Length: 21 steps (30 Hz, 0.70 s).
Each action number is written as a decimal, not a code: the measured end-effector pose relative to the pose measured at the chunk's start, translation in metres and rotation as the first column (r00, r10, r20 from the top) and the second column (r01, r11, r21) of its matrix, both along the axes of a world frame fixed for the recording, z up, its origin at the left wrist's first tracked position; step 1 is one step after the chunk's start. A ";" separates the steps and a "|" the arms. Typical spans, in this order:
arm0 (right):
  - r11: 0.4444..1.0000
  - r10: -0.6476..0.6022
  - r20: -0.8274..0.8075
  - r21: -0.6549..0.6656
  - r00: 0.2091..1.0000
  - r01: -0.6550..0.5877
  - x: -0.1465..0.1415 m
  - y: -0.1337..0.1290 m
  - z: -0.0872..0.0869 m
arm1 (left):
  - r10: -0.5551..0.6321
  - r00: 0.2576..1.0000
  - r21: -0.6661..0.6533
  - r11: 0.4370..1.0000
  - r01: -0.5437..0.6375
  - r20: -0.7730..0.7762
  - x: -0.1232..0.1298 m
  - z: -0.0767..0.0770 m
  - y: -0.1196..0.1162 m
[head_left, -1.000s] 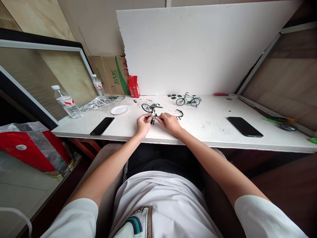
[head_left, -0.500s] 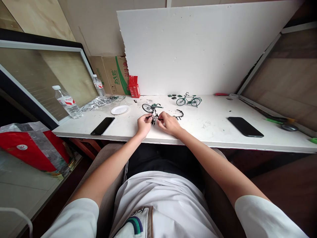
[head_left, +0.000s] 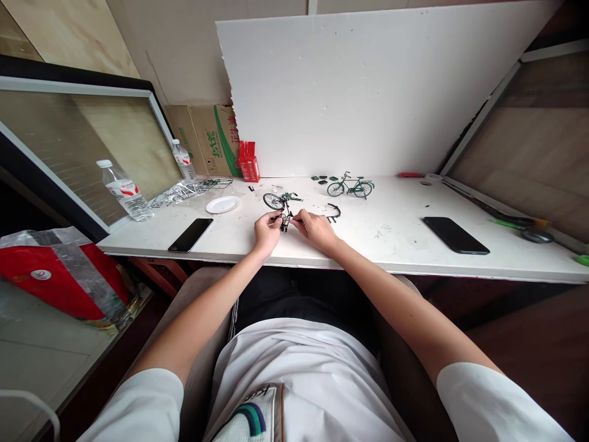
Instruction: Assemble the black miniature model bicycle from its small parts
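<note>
Between my hands, just above the white table, is a small black model bicycle (head_left: pixel 286 219), partly hidden by my fingers; its spoked wheel (head_left: pixel 273 201) points away from me. The fingers of my left hand (head_left: pixel 267 228) are closed on the frame from the left. My right hand (head_left: pixel 317 230) pinches at the bicycle's right side, and whether a small part sits between those fingertips I cannot make out. Behind the wheel lies a green model part (head_left: pixel 292 197). A curved black part (head_left: pixel 335 212) rests just beyond my right hand.
A green model bicycle (head_left: pixel 351 186) stands farther back beside small dark pieces (head_left: pixel 324 179). Phones lie at left (head_left: pixel 191 234) and right (head_left: pixel 455 235). A white plate (head_left: pixel 223 204), plastic bottles (head_left: pixel 125 190) and a red box (head_left: pixel 249 162) are to the left. A white board (head_left: pixel 368 92) rises behind.
My right hand's fingers have shifted slightly and straightened at the bicycle's side. My left hand keeps its hold, and the other things have stayed in place.
</note>
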State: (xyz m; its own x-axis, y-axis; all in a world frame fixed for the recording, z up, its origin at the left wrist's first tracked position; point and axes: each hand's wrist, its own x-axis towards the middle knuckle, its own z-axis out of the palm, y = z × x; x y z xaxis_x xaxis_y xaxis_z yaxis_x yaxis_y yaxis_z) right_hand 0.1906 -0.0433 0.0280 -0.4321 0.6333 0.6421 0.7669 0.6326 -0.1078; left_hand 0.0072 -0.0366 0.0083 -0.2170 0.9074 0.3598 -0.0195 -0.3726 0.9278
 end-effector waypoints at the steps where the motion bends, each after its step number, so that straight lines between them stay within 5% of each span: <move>1: 1.000 -0.009 0.006 0.009 1.000 0.009 0.000 0.000 0.000 | 0.000 1.000 0.001 1.000 0.000 0.002 0.000 0.000 0.000; 9: 0.993 -0.113 0.091 0.048 0.989 0.109 -0.002 -0.002 0.001 | -0.011 1.000 0.022 1.000 0.011 -0.025 0.000 -0.001 0.001; 21: 0.997 0.019 0.027 -0.081 0.999 -0.017 -0.003 -0.009 0.006 | 0.000 1.000 0.009 1.000 0.000 0.011 0.000 0.000 -0.001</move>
State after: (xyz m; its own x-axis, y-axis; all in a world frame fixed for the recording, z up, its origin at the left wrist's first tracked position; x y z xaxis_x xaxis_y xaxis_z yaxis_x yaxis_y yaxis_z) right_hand 0.1874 -0.0518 0.0339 -0.4608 0.6742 0.5772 0.7587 0.6367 -0.1381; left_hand 0.0071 -0.0379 0.0084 -0.2209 0.9044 0.3651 -0.0300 -0.3805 0.9243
